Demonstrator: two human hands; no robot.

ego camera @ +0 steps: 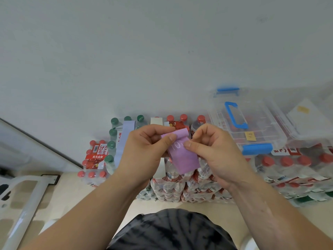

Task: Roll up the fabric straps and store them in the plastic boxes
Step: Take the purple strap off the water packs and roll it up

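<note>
Both sets of fingers (170, 139) are curled in, pinching a soft, matte purple strap (183, 156) between the left hand (147, 148) and right hand (212, 148), its top curling over. Off to the right, a clear, ribbed plastic box (252, 123) with blue clips sits on shrink-wrapped water bottles (173, 186).

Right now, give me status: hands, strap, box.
Left hand, right hand: both pinch flat purple fabric strap, top end curled over. Clear plastic box with blue handle, to the right: lid on. Lid blocks stowing.
</note>
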